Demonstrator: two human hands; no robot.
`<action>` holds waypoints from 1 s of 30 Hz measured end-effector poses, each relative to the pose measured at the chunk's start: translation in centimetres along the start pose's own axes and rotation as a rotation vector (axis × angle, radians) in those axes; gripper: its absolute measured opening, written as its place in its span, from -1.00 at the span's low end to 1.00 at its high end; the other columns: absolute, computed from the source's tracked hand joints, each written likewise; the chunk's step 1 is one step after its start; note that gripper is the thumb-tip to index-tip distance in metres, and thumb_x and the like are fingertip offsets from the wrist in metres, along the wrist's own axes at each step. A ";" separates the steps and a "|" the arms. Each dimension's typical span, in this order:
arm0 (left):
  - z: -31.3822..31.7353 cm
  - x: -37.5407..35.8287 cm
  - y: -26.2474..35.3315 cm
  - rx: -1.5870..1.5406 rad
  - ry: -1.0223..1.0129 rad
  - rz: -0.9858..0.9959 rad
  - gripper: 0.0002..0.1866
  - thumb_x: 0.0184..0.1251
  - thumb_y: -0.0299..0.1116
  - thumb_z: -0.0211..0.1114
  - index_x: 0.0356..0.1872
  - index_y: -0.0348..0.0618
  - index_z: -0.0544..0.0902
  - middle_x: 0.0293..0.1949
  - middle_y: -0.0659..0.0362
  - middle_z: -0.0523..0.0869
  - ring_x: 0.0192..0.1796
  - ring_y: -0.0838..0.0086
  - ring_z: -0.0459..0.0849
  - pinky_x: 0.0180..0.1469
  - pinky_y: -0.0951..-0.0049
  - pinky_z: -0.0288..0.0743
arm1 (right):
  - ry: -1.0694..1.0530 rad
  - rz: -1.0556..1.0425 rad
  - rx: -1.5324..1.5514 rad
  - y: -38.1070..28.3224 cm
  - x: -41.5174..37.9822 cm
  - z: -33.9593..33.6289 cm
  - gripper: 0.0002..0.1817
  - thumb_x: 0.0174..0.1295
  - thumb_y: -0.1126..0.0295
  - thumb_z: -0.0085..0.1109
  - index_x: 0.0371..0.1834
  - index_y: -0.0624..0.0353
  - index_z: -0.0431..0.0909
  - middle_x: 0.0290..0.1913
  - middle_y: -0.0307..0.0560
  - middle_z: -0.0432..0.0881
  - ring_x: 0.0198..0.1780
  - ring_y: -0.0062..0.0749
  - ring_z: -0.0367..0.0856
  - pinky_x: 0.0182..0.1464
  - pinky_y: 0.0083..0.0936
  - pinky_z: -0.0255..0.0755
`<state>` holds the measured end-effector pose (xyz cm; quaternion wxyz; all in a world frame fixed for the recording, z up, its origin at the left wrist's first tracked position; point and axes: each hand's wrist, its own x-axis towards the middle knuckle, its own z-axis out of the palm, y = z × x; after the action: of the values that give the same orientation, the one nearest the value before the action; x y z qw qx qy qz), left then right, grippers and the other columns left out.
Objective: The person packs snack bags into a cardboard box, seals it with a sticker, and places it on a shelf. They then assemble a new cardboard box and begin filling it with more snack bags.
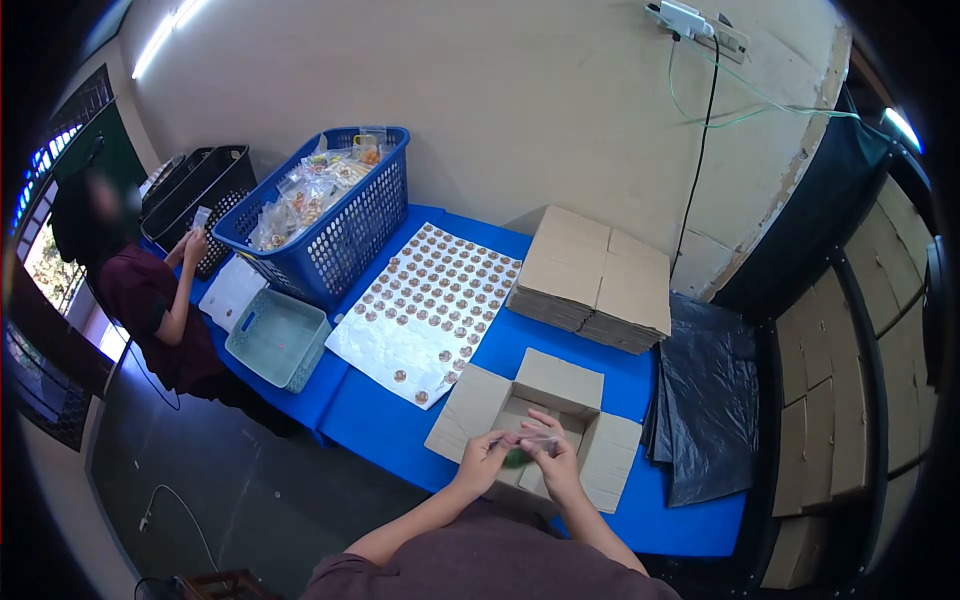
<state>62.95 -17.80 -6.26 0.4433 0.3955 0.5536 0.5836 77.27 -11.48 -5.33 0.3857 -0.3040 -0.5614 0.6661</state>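
My left hand [485, 457] and my right hand [552, 458] are close together over an open cardboard box [470, 405] with its flaps spread. Between their pinched fingers is a small clear plastic bag [538, 437], held by both hands. Something green [516, 458] shows just below the fingers; whether it is inside the bag I cannot tell. A white sheet with rows of round brown stickers [385, 345] lies to the left of the box, with part of its lower area bare.
A blue basket [355, 240] of filled bags and a pale green tray [280, 340] stand left. Stacked flat cartons [590, 270] and black plastic sheets [705, 400] lie right. A co-worker [150, 300] at far left holds a small packet. Shelved cartons [820, 390] line the right side.
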 end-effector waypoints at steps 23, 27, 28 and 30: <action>-0.3 0.8 3.0 0.208 -0.464 0.013 0.07 0.18 -0.10 0.43 0.53 -0.15 -0.14 0.52 -0.06 -0.05 0.54 0.15 -0.02 0.47 0.19 0.03 | -0.030 -0.034 0.203 0.4 -1.2 -0.5 -0.39 0.48 0.05 -0.15 0.45 0.20 0.17 0.49 0.00 0.11 0.44 -0.24 0.16 0.41 -0.28 0.10; -0.7 0.9 1.0 -0.050 -0.395 -0.077 -0.35 0.29 -0.31 0.36 0.36 -0.21 0.31 0.24 0.06 0.43 0.28 0.40 0.40 0.27 0.35 0.34 | 0.064 -0.111 -0.213 -1.5 -0.4 0.0 -0.38 0.36 0.36 0.10 0.45 0.21 0.16 0.41 0.00 0.19 0.40 -0.23 0.20 0.35 -0.34 0.19; -0.8 0.9 1.0 -0.135 -0.367 -0.160 -0.47 0.33 -0.34 0.33 0.28 -0.23 0.41 0.13 0.11 0.54 0.18 0.48 0.50 0.20 0.40 0.42 | 0.098 -0.047 -0.229 -1.8 -0.5 0.0 -0.38 0.32 0.42 0.14 0.43 0.24 0.19 0.41 0.00 0.18 0.39 -0.25 0.20 0.34 -0.38 0.20; -0.4 0.6 1.0 -0.207 -0.316 -0.116 -0.60 0.36 -0.37 0.30 0.17 -0.25 0.49 -0.01 0.20 0.64 0.03 0.60 0.59 0.07 0.51 0.49 | 0.116 -0.083 -0.078 -0.8 -0.3 -0.3 -0.51 0.33 0.38 0.16 0.30 0.29 0.38 0.31 0.01 0.38 0.26 -0.35 0.37 0.27 -0.47 0.28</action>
<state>62.33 -17.37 -5.34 0.5959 0.4021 0.4361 0.5414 77.80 -11.49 -4.62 0.4328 -0.3333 -0.5758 0.6083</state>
